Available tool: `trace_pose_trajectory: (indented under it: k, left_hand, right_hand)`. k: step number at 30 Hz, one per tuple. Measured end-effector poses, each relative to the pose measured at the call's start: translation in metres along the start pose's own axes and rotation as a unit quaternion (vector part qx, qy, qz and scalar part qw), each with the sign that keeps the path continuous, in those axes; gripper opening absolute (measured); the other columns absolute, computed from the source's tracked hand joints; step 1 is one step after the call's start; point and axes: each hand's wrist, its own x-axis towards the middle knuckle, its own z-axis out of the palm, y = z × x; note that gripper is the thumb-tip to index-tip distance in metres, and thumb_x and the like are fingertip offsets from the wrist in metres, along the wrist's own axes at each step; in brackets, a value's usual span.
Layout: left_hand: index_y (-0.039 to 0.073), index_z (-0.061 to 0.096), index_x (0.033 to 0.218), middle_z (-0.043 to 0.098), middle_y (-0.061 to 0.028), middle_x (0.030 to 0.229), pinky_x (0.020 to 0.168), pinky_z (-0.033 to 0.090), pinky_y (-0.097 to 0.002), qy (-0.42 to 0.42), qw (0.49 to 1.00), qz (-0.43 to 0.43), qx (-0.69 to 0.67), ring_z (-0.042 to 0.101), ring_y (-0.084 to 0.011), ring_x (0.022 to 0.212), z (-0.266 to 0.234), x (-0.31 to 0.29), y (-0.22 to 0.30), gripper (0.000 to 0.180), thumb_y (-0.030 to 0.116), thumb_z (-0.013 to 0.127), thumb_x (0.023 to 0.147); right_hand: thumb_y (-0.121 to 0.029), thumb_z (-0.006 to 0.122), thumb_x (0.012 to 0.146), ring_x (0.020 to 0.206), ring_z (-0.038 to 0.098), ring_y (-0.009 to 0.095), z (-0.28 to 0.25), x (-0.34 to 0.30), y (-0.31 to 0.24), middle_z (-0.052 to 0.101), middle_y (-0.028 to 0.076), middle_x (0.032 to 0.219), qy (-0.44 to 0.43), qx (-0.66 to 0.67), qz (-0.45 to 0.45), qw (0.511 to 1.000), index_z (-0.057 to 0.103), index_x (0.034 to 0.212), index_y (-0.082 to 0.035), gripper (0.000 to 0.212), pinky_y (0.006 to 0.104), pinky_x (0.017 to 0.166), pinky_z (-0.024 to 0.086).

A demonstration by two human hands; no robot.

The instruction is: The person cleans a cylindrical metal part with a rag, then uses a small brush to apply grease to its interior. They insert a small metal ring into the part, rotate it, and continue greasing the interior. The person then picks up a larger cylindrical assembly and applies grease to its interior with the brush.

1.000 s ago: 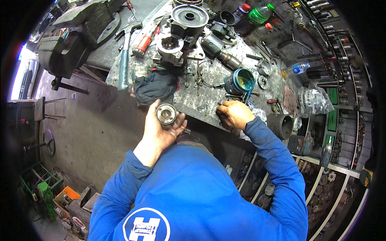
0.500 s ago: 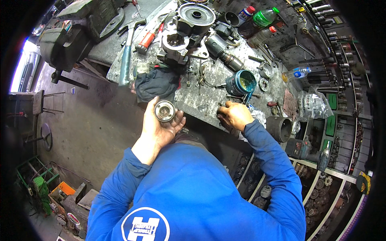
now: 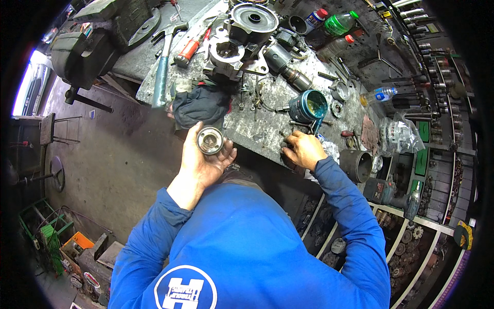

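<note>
Over the near edge of the workbench (image 3: 252, 131), my left hand (image 3: 200, 167) is closed around a round, cup-shaped metal part (image 3: 210, 140), its hollow face turned up. The thumb lies along its left side and the fingers support it from below and the right. My right hand (image 3: 307, 151) rests at the bench edge with its fingers curled down and together. Whatever those fingers grip is hidden. Just beyond it stands an open dark-blue tub (image 3: 296, 110) with teal grease inside. A dark cloth (image 3: 200, 107) lies beyond my left hand.
A metal housing (image 3: 226, 54), a hammer (image 3: 162, 72), a red-handled tool (image 3: 186, 53) and a cylindrical motor part (image 3: 278, 57) lie farther back. A vise (image 3: 82, 56) is at the far left. Bottles (image 3: 339, 24), a metal cylinder (image 3: 356, 166) and a bagged part (image 3: 401, 135) stand right.
My right hand has shifted slightly to the right and nearer, its fingers still curled. My left hand keeps the round metal part in nearly the same place.
</note>
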Motion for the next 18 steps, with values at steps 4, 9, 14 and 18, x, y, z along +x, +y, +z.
trace_pose_trajectory:
  k: [4, 9, 14, 18]
  left_hand:
    - [0.007, 0.065, 0.095, 0.066, -0.0104, 0.089, 0.093, 0.056, -0.0489, -0.007, 1.000, -0.004, 0.003, 0.068, -0.0267, 0.085, -0.001, 0.000, -0.001, 0.047, 0.054, 0.065, 0.095]
    - [0.008, 0.065, 0.094, 0.067, -0.0101, 0.088, 0.092, 0.056, -0.0486, 0.001, 1.000, -0.007, 0.010, 0.069, -0.0264, 0.085, -0.001, 0.001, -0.001, 0.047, 0.055, 0.065, 0.095]
    - [0.008, 0.065, 0.093, 0.067, -0.0096, 0.087, 0.091, 0.057, -0.0485, 0.012, 1.000, -0.006, 0.004, 0.069, -0.0261, 0.085, -0.002, 0.002, -0.001, 0.046, 0.054, 0.065, 0.096]
    - [0.008, 0.065, 0.094, 0.066, -0.0093, 0.087, 0.091, 0.057, -0.0487, 0.015, 1.000, -0.015, 0.004, 0.068, -0.0260, 0.085, -0.001, 0.003, -0.001, 0.046, 0.054, 0.066, 0.095]
  right_hand:
    - [-0.033, 0.073, 0.092, 0.077, 0.070, 0.038, -0.002, 0.003, -0.002, 0.065, 0.015, 0.086, 0.004, -0.012, -0.039, 0.999, 0.072, 0.107, -0.008, 0.029, 0.0472, 0.068, 0.057]
    - [-0.036, 0.075, 0.090, 0.078, 0.070, 0.036, -0.006, 0.003, -0.004, 0.066, 0.013, 0.088, -0.057, -0.107, -0.054, 0.991, 0.072, 0.115, -0.012, 0.035, 0.0465, 0.068, 0.057]
    - [-0.028, 0.077, 0.086, 0.085, 0.071, 0.037, -0.010, 0.000, 0.005, 0.069, 0.013, 0.097, -0.014, -0.035, -0.085, 0.996, 0.071, 0.117, -0.012, 0.036, 0.0470, 0.075, 0.058]
    - [-0.024, 0.076, 0.084, 0.089, 0.071, 0.039, -0.006, 0.001, 0.009, 0.071, 0.016, 0.104, -0.063, -0.013, -0.005, 0.998, 0.071, 0.116, -0.005, 0.037, 0.0480, 0.080, 0.058]
